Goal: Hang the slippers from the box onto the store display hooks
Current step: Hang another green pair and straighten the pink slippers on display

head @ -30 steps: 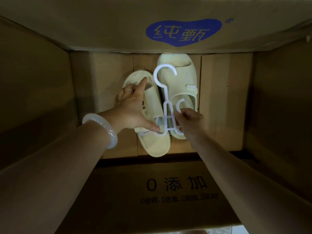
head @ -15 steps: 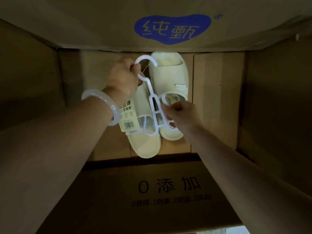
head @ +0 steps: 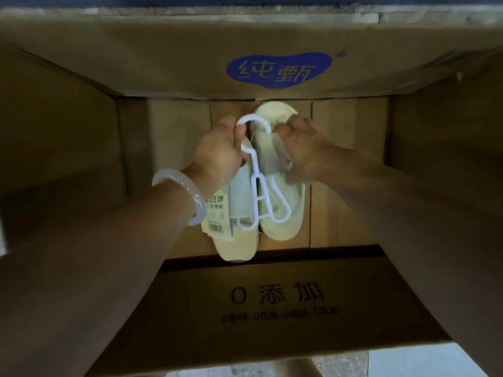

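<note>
Slippers (head: 275, 213), a pale yellow pair, sit deep inside an open cardboard box (head: 81, 131), side by side with a white plastic hanger (head: 261, 191) lying over them. The left slipper (head: 236, 246) carries a paper tag (head: 215, 213) with a barcode, and its near end reaches toward the box's near wall. The right slipper (head: 283, 224) lies further in, its far end close to the far wall. The left hand (head: 217, 156) has its fingers curled round the stem of the hanger just below the hook, gripping it. A pale bangle (head: 187, 197) rings that wrist. The right hand (head: 304, 151) is clenched on the right slipper's strap, thumb under and fingers over. A blue logo (head: 279, 70) shows on the far flap, and dark printed characters mark the near flap (head: 277, 297). Both forearms reach down into the box.
</note>
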